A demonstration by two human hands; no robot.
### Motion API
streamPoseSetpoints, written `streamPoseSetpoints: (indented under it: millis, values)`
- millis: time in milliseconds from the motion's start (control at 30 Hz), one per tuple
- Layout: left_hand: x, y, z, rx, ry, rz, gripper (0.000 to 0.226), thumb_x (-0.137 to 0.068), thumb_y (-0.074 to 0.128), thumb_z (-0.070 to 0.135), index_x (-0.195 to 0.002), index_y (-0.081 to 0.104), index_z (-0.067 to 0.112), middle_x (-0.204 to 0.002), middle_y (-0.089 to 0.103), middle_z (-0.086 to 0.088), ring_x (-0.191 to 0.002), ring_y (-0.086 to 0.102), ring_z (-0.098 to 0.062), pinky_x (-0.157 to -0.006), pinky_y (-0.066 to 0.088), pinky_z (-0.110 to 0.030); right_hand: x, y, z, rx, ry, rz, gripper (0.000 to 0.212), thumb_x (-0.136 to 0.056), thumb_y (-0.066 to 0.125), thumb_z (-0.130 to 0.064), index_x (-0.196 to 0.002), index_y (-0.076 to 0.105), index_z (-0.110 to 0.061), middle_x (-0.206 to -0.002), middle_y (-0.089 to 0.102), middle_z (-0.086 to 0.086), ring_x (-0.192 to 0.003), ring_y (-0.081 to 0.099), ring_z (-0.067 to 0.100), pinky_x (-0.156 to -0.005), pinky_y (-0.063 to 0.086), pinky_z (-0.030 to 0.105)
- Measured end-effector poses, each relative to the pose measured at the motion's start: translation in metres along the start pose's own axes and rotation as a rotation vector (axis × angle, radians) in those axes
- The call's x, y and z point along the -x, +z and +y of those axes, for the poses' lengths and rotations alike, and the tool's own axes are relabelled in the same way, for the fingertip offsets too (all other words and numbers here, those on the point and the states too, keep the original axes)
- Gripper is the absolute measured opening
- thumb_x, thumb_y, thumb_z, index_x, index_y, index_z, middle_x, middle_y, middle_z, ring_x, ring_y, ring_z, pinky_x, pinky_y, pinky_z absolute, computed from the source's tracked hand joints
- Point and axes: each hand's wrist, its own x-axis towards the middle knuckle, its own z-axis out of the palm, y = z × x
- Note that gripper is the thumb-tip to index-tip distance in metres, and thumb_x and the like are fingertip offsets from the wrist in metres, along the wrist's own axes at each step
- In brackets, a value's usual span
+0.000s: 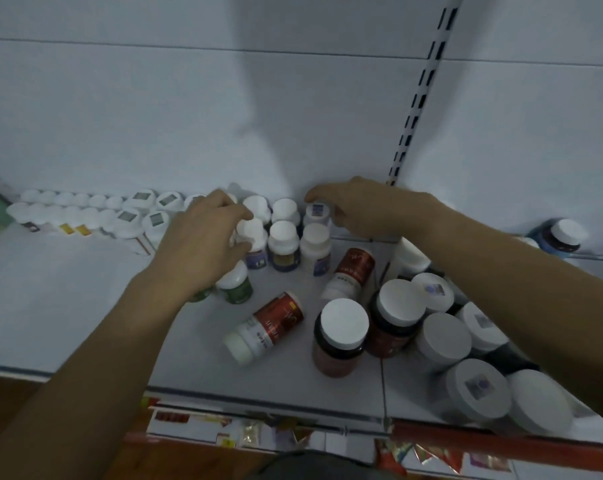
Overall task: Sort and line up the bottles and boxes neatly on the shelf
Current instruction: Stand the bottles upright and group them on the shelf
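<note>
Dim, bluish, soft blur, edge distortion

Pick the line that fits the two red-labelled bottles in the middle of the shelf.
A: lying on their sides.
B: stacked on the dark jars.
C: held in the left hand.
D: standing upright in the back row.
A: the nearer red-labelled bottle and the farther red-labelled bottle both lie tipped over on the shelf, apart from each other.
</note>
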Motion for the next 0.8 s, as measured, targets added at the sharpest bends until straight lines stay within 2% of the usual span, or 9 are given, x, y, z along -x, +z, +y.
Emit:
streamPoseSetpoints:
  millis: [67, 133, 233, 300, 367, 467, 667, 800]
  values:
    - [0.01, -0.001, -0.006, 0.047, -0.018, 0.047, 0.041, -0.087, 0.075, 0.036, -0.125, 0.068, 0.023, -0.12, 0.058, -0.004, -0.108, 0.058, -0.029, -0.084, 0.052, -0.045, -0.01, 0.006, 0.003, 0.009, -0.024, 0.026, 0.047, -0.097, 0.06, -0.013, -0.141, 0.051, -0.027, -0.131, 0.063, 0.003, -0.102, 0.059, 0.023, -0.091, 0.048, 0.036]
    - [0.018, -0.003, -0.011, 0.106, -0.041, 0.078, 0.035, -0.089, 0.071, 0.038, -0.121, 0.07, 0.024, -0.116, 0.06, -0.003, -0.1, 0.06, -0.027, -0.082, 0.053, -0.043, -0.017, 0.01, 0.005, 0.023, -0.04, 0.057, 0.042, -0.096, 0.066, -0.022, -0.137, 0.056, -0.026, -0.137, 0.06, -0.001, -0.109, 0.06, 0.023, -0.092, 0.045, 0.032]
    - [0.027, -0.003, -0.014, 0.175, -0.054, 0.08, 0.031, -0.089, 0.07, 0.036, -0.118, 0.071, 0.023, -0.112, 0.061, 0.0, -0.093, 0.06, -0.023, -0.08, 0.052, -0.041, -0.018, 0.014, 0.007, 0.035, -0.034, 0.115, 0.04, -0.095, 0.068, -0.033, -0.133, 0.057, -0.03, -0.131, 0.063, -0.004, -0.109, 0.06, 0.023, -0.089, 0.047, 0.035]
    - [0.032, -0.003, -0.014, 0.214, -0.055, 0.083, 0.03, -0.089, 0.071, 0.034, -0.117, 0.071, 0.022, -0.106, 0.062, 0.003, -0.087, 0.059, -0.018, -0.078, 0.052, -0.039, -0.016, 0.015, 0.011, 0.071, -0.013, 0.144, 0.039, -0.093, 0.069, -0.039, -0.129, 0.056, -0.036, -0.121, 0.066, -0.005, -0.103, 0.061, 0.022, -0.083, 0.049, 0.036]
    - [0.038, -0.002, -0.012, 0.236, -0.042, 0.072, 0.03, -0.089, 0.072, 0.038, -0.115, 0.071, 0.024, -0.1, 0.06, 0.008, -0.085, 0.058, -0.014, -0.075, 0.052, -0.036, -0.009, 0.01, 0.015, 0.076, 0.012, 0.173, 0.041, -0.092, 0.071, -0.036, -0.13, 0.056, -0.036, -0.115, 0.066, -0.005, -0.094, 0.057, 0.018, -0.079, 0.047, 0.034]
    - [0.042, -0.001, -0.008, 0.235, -0.025, 0.017, 0.029, -0.086, 0.074, 0.045, -0.111, 0.069, 0.032, -0.099, 0.057, 0.013, -0.087, 0.057, -0.012, -0.075, 0.053, -0.036, 0.004, 0.003, 0.02, 0.079, 0.033, 0.218, 0.039, -0.093, 0.069, -0.033, -0.129, 0.056, -0.037, -0.11, 0.066, -0.005, -0.089, 0.059, 0.019, -0.075, 0.044, 0.031]
    - [0.04, 0.001, -0.004, 0.218, -0.045, -0.047, 0.041, -0.081, 0.081, 0.034, -0.119, 0.067, 0.032, -0.111, 0.06, 0.009, -0.104, 0.058, -0.019, -0.083, 0.054, -0.046, -0.002, 0.015, 0.009, 0.083, 0.05, 0.185, 0.041, -0.095, 0.067, -0.036, -0.134, 0.054, -0.034, -0.116, 0.066, 0.001, -0.09, 0.054, 0.017, -0.076, 0.041, 0.03]
    - [0.038, -0.004, -0.006, 0.27, -0.031, -0.046, 0.045, -0.081, 0.084, 0.024, -0.123, 0.067, 0.025, -0.112, 0.064, 0.004, -0.101, 0.061, -0.02, -0.083, 0.054, -0.045, -0.003, 0.019, 0.0, 0.007, 0.036, 0.187, 0.04, -0.097, 0.064, -0.034, -0.135, 0.052, -0.033, -0.114, 0.068, 0.001, -0.097, 0.062, 0.023, -0.082, 0.051, 0.036]
